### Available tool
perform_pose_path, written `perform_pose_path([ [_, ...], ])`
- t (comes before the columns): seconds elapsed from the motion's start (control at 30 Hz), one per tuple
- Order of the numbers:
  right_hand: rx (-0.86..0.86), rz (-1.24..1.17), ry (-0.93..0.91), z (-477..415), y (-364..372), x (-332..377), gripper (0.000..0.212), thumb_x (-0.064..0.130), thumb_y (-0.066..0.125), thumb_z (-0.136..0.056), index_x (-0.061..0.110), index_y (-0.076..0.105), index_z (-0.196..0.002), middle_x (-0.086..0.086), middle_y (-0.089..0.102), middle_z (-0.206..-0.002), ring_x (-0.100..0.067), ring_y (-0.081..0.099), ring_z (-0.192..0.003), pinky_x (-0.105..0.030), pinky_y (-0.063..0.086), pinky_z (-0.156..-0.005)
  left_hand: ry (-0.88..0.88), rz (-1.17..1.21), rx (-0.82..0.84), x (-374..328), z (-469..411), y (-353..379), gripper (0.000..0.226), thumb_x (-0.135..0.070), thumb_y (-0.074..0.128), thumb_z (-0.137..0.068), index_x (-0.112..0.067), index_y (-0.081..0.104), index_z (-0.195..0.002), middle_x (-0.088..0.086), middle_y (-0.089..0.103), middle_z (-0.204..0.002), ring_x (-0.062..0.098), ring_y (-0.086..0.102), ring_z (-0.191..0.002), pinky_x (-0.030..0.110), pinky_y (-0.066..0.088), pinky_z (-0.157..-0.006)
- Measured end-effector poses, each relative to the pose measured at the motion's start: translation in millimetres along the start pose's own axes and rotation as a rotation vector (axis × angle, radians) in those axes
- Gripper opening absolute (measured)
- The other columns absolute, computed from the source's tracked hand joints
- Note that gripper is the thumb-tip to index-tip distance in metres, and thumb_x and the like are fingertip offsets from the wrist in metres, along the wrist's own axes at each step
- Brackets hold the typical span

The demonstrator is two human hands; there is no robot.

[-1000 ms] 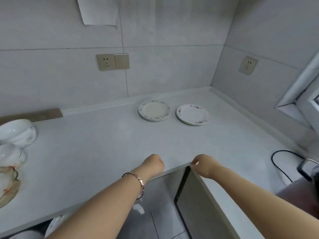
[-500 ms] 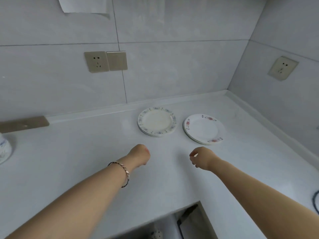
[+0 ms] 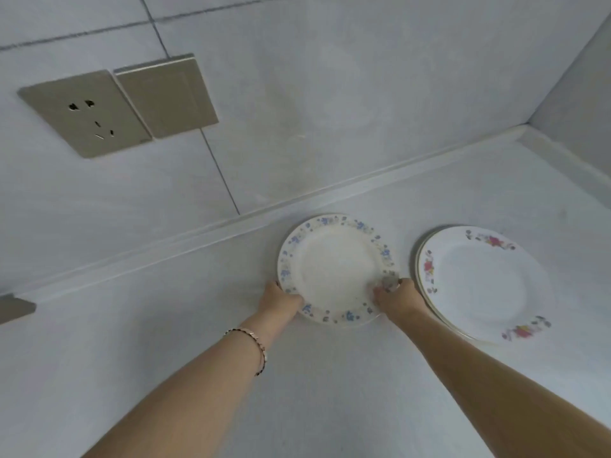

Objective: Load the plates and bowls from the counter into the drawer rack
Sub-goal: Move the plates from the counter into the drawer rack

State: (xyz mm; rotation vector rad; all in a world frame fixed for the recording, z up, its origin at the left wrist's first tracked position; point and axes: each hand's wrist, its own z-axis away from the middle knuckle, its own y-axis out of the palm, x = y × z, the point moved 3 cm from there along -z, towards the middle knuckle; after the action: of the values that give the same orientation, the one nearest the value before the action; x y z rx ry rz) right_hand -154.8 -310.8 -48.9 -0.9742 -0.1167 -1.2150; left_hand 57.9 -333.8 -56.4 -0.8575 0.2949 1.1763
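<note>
Left hand point(image 3: 281, 300) and right hand point(image 3: 396, 297) each curl onto the near rim of blue-flowered plate point(image 3: 334, 269), which lies flat on counter point(image 3: 198, 325), just beside red-flowered plates point(image 3: 479, 282). Step: pickup. Next, likely: lift level with 2 grips, carry to drawer rack, not in view.

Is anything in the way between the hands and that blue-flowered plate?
Nothing visible. The left hand and right hand grip the blue-flowered plate at its near rim. The red-flowered plates lie apart to its right. The drawer rack is out of view.
</note>
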Motion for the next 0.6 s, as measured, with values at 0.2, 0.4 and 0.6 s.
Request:
perform_pose_path([
  [0.2,-0.018,-0.21,0.042,-31,5,-8,0.036,0.01,0.061,-0.084,0.0,0.056,-0.118,-0.014,0.065,-0.094,-0.03,0.061,-0.087,-0.051,0.053,-0.088,-0.009,0.054,0.02,0,-38,-1,0.053,0.012,0.069,-0.07,0.006,0.051,-0.12,0.022,0.061,-0.122,0.031,0.062,-0.101,0.033,0.05,-0.077],
  [0.4,-0.004,-0.275,0.017,2,0,-34,0.036,0.009,0.062,-0.085,-0.002,0.056,-0.119,-0.022,0.064,-0.111,-0.039,0.063,-0.1,-0.052,0.053,-0.088,-0.005,0.083,0.004,21,-1,1,0.051,0.014,0.069,-0.071,0.009,0.051,-0.118,0.025,0.061,-0.119,0.033,0.063,-0.098,0.041,0.054,-0.075],
  [0.6,0.061,-0.269,-0.067,69,-25,-72,0.032,0.006,0.063,-0.085,-0.003,0.058,-0.115,-0.024,0.066,-0.105,-0.039,0.065,-0.094,-0.05,0.054,-0.086,-0.017,0.167,0.041,62,85,-6,0.032,0.016,0.065,-0.073,-0.004,0.053,-0.095,0.02,0.061,-0.107,0.028,0.058,-0.087,0.026,0.054,-0.046],
])
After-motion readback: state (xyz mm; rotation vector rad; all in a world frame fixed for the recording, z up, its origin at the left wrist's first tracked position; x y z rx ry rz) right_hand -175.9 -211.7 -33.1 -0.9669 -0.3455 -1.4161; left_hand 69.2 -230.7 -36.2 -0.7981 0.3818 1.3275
